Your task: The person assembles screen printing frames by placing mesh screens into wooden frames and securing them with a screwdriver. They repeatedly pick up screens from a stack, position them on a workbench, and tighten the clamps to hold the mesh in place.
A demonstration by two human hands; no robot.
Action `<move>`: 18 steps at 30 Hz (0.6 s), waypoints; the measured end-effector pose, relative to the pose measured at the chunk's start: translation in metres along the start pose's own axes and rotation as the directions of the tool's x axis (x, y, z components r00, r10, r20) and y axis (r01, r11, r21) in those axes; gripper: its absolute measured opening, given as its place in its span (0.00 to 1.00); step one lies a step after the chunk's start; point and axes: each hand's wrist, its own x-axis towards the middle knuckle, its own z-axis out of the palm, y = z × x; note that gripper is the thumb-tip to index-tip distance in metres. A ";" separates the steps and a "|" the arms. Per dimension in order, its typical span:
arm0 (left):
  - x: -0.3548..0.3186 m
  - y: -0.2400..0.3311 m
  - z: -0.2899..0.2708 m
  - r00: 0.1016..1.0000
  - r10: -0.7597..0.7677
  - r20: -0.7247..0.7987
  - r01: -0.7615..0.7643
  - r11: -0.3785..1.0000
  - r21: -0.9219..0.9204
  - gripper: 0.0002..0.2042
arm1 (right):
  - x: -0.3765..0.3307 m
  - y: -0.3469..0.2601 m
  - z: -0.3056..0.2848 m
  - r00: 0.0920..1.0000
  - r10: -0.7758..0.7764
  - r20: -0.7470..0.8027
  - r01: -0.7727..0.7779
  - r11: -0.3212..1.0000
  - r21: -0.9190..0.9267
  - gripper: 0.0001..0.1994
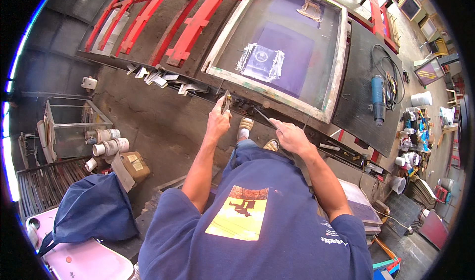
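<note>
Bright, even daylight, source probably upper right; soft shadows. Strong fisheye bending at rim, black vignette corners, blue-white glare streak along left edge. Centre sharp, edges slightly soft.

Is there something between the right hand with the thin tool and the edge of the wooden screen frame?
Nothing visible blocks it. The right hand points the thin tool at the near edge of the wooden screen frame; the left hand holds a small tool beside it.

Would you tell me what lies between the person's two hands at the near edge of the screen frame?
In the head view, between the left hand and right hand lie a thin dark rod, held by the right hand, and below it a shoe on the floor.
</note>
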 end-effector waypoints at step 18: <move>-0.005 0.009 0.022 0.986 0.051 0.161 -0.085 0.973 0.212 0.21 | 0.012 -0.041 -0.007 0.995 0.055 0.079 -0.059 0.997 0.048 0.25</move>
